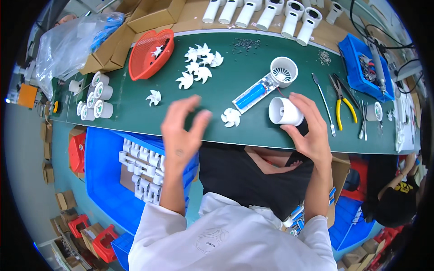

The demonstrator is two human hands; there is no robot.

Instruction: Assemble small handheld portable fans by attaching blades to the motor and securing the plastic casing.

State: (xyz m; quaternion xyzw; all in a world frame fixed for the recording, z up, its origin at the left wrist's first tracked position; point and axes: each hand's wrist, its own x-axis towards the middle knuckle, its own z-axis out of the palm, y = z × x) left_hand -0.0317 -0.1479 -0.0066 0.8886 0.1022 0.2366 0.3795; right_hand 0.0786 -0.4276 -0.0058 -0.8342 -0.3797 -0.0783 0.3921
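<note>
My right hand (312, 124) grips a white cylindrical cup-shaped housing (279, 112) from its right side, its open end turned left. A thin red wire runs near it toward an opened handheld fan body (239, 103), which shows a blue battery (251, 96), a circuit board and a round grille head (284, 72). My left hand (183, 128) is raised over the table's front edge, thumb and fingers apart, holding nothing. Between the hands lies a white fan impeller (231, 117). Another impeller (154, 97) rests left of my left hand, with several more (199, 72) grouped beyond.
Left on the green table (135, 106) stand several white cups (103, 109) and a red basket (144, 67). At right lie a metal spatula (323, 101), yellow-handled pliers (341, 101), tweezers (363, 119) and a blue parts bin (357, 67). White fan casings (269, 16) line the back. Below-left sits a blue crate (104, 171).
</note>
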